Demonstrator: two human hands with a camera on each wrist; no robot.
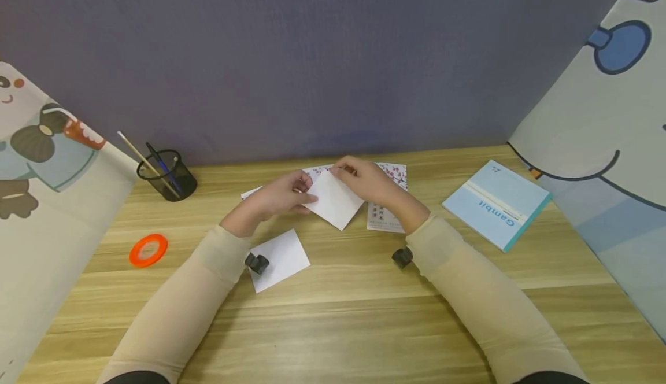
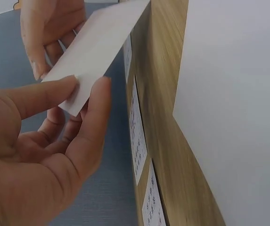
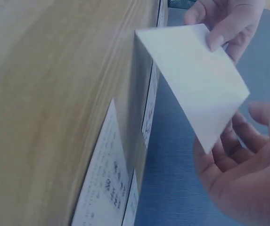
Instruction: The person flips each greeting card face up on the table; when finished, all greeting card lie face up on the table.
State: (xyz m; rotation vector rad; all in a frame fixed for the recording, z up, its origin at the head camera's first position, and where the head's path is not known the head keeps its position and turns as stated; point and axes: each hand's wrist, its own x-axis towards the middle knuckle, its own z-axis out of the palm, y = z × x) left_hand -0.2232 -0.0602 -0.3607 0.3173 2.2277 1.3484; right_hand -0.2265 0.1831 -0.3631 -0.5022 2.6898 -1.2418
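A white sheet of paper (image 1: pixel 335 202) is held up above the far part of the table, tilted, between both hands. My left hand (image 1: pixel 283 192) pinches its left edge; in the left wrist view the thumb lies on one face and a finger (image 2: pixel 97 103) on the other. At the top corner is my right hand (image 1: pixel 366 181), fingers curled against the sheet. In the right wrist view those fingers (image 3: pixel 236 150) sit at and behind the sheet's lower corner, which looks bent, with the thumb near the edge. Part of the right fingertips is hidden by the paper.
Behind the hands lie papers printed with pink blossoms (image 1: pixel 393 173) and a printed card (image 1: pixel 382 216). Another white sheet (image 1: pixel 286 262) lies by the left wrist. An orange tape ring (image 1: pixel 148 250) and black mesh pen cup (image 1: pixel 179 184) stand left; a blue Gambit pad (image 1: pixel 496 205) lies right.
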